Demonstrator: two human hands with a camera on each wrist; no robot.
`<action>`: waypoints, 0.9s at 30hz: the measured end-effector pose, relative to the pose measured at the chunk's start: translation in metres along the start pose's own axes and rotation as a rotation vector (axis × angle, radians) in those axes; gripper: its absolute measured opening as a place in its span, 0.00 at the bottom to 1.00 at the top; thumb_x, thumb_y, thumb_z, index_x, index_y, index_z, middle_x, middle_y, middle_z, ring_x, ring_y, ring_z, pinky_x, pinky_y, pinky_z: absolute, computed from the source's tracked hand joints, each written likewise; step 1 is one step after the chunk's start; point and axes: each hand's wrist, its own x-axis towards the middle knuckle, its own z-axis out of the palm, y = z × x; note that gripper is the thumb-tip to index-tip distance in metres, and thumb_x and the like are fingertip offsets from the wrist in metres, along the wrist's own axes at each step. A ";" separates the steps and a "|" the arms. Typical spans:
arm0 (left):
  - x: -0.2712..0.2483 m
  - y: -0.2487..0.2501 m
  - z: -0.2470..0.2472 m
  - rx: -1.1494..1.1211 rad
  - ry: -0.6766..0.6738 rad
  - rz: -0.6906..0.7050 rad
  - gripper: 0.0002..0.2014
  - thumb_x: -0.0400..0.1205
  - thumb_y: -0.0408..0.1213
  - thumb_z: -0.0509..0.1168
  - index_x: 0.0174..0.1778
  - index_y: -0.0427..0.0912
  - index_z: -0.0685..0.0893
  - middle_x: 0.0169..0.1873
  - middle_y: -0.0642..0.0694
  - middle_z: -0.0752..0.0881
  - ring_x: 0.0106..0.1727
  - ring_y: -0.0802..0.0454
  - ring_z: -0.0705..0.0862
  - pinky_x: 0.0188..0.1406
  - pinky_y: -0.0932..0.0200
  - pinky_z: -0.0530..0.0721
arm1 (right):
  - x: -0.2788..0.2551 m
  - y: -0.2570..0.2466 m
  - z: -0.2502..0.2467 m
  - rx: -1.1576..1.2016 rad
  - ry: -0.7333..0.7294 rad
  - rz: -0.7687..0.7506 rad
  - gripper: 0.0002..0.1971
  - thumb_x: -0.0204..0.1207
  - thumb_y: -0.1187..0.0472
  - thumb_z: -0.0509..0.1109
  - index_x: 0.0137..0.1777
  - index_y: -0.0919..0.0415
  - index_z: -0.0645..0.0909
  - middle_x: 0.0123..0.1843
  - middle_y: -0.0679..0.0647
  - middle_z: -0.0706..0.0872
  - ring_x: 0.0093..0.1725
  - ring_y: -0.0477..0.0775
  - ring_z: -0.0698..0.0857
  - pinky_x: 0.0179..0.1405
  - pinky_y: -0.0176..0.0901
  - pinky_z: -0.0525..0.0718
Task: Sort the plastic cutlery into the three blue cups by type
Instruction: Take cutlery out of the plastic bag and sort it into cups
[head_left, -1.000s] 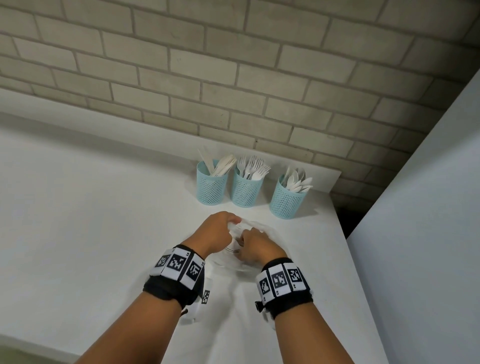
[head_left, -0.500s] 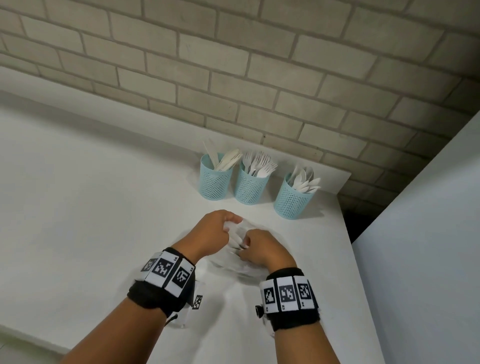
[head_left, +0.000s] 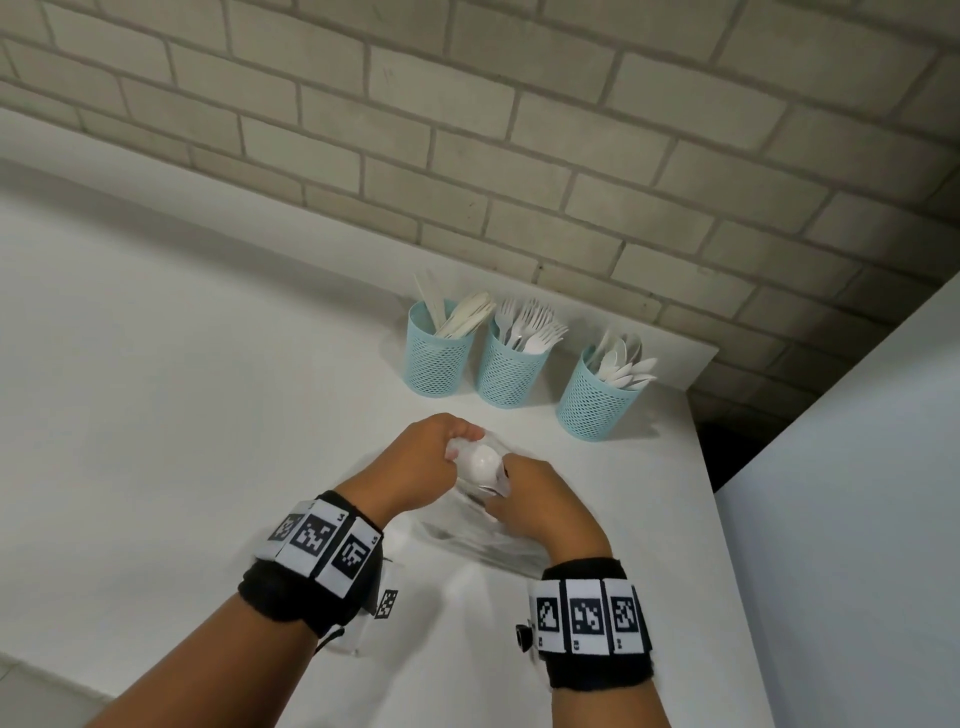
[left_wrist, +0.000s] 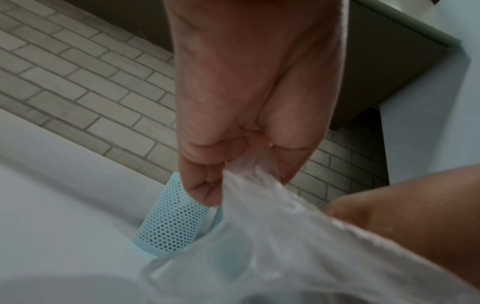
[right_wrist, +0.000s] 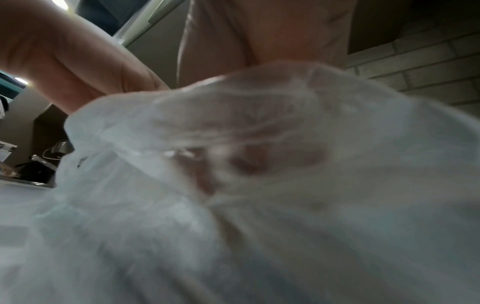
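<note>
Three blue mesh cups stand in a row by the brick wall: the left cup (head_left: 439, 364) holds knives, the middle cup (head_left: 509, 371) forks, the right cup (head_left: 595, 405) spoons. In front of them a clear plastic bag (head_left: 470, 538) lies on the white counter. Both hands grip its bunched white top (head_left: 480, 461): my left hand (head_left: 454, 444) from the left, my right hand (head_left: 511, 478) from the right. In the left wrist view the left hand (left_wrist: 233, 176) pinches the bag film (left_wrist: 272, 222). The bag (right_wrist: 259, 174) covers the right fingers in the right wrist view. What it contains is not visible.
The white counter (head_left: 182, 415) spreads wide to the left. Its right edge (head_left: 727, 519) runs close beside the right wrist, with a pale blue panel (head_left: 857, 519) beyond it. The brick wall (head_left: 467, 156) rises just behind the cups.
Both hands stay on the bag and have bunched its top tighter into a white ball between them. The head view has shifted slightly; the cups stand unchanged.
</note>
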 end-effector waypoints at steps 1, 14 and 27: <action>0.001 0.000 -0.001 0.002 0.003 0.004 0.24 0.79 0.20 0.54 0.67 0.45 0.79 0.68 0.47 0.78 0.69 0.51 0.76 0.60 0.68 0.70 | 0.000 0.000 -0.001 0.059 0.010 -0.004 0.17 0.75 0.53 0.70 0.61 0.60 0.78 0.58 0.53 0.84 0.55 0.56 0.82 0.54 0.43 0.79; 0.007 -0.001 -0.017 0.084 -0.121 -0.117 0.25 0.78 0.26 0.58 0.72 0.45 0.75 0.72 0.47 0.75 0.71 0.49 0.74 0.67 0.60 0.73 | -0.017 0.008 -0.045 0.781 -0.067 -0.149 0.06 0.82 0.65 0.62 0.49 0.59 0.81 0.44 0.50 0.91 0.49 0.46 0.89 0.54 0.35 0.81; -0.003 0.049 -0.006 -0.703 -0.230 0.006 0.26 0.85 0.54 0.49 0.63 0.39 0.82 0.52 0.38 0.88 0.50 0.49 0.88 0.52 0.59 0.87 | 0.005 -0.036 -0.053 1.107 0.085 -0.057 0.06 0.81 0.57 0.65 0.47 0.55 0.83 0.47 0.50 0.91 0.37 0.48 0.88 0.23 0.35 0.80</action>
